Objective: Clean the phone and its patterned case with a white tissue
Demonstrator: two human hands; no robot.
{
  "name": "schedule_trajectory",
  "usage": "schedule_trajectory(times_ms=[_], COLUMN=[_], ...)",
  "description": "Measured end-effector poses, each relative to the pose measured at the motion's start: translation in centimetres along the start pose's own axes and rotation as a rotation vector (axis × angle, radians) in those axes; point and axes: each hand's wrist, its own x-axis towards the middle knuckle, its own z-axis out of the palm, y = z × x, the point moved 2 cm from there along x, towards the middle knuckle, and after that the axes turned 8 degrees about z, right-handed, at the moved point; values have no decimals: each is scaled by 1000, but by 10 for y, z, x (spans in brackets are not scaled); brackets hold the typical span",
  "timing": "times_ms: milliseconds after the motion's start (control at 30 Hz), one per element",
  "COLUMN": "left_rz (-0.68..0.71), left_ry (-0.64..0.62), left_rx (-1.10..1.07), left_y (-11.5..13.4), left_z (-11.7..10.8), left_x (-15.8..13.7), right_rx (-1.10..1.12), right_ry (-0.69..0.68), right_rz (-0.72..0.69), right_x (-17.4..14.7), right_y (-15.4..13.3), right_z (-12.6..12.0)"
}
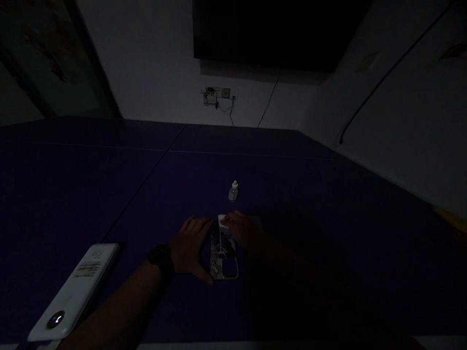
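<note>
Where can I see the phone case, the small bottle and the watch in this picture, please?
Phone case point(223, 248): head view, on its patterned back.
Small bottle point(232, 195): head view, on the middle of its body.
Watch point(158, 253): head view, on its dark face.

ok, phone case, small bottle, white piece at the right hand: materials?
Phone case: likely plastic, printed finish; patterned back, thin rim.
Small bottle: probably translucent plastic, smooth; greyish body, opaque white cap. Glass possible.
White piece at the right hand: paper or cloth, no shine; too dark to tell which.
</note>
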Motion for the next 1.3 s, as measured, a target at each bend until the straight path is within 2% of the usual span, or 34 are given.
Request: schedule_trajectory(times_ms=[133, 233, 433, 533, 700, 867, 967, 1067, 1167, 1300], left_rz=[-12, -34, -34, -19, -8, 19, 23, 2, -6, 16], left_ry=[-12, -35, -30, -16, 1, 30, 27, 6, -1, 24], left_rx=[0, 3, 2, 2, 10, 8, 12, 8, -1, -1], left_y=[1, 2, 3, 3, -1, -4, -3, -2, -1, -1], left_z=[-1, -2, -4, -3, 2, 4, 3, 2, 0, 1], left_x=[1, 1, 2, 1, -2, -3, -2, -2, -1, -1], right_rx=[50, 92, 45, 44, 74, 42, 43, 71, 98, 61], right_ry=[-42, -88, -12, -9, -70, -17, -2, -54, -129, -91], right_rz=[-101, -171, -8, -27, -178, -69, -65, -163, -239, -104], right_x=[2, -6, 1, 4, -11, -6, 3, 1, -5, -4], right_y=[-13, -10, 12, 6, -2, 3, -6, -12, -7, 5], right_z=[-4, -10, -7, -1, -7, -6, -2, -6, -15, -18])
